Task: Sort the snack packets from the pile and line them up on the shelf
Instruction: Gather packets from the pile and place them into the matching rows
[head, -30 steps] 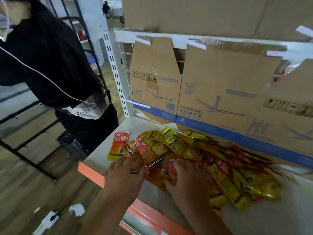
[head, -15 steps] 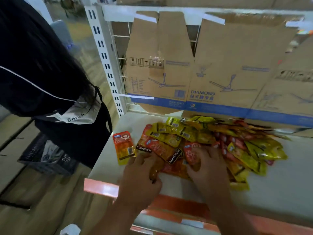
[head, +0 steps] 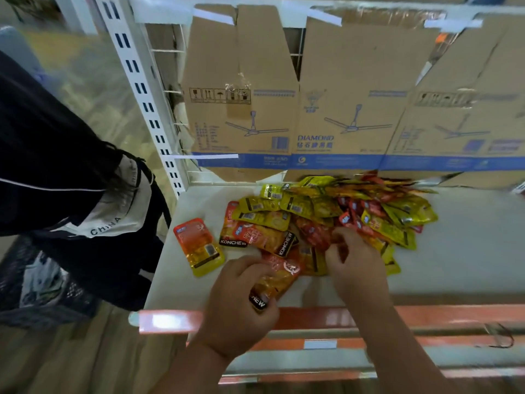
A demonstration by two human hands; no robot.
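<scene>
Just right of the lone orange foil packet [head: 199, 245], left hand [head: 235, 311] fingers grip a second orange packet [head: 279, 275], right hand [head: 358, 268] pinches the red-and-yellow packet pile [head: 312, 206].

Flattened DIAMOND fan cartons [head: 341, 95] stand along the back edge. White slotted upright [head: 142, 89] at back-left corner. Person in dark CHINA jacket [head: 56, 155] stands left, black mesh basket [head: 34, 285] on the floor beside them.

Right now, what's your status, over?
Left grip holds orange Konchew packet. Right grip curled into snack pile, hold unclear. One orange packet lies apart on shelf. Person in black close left.
</scene>
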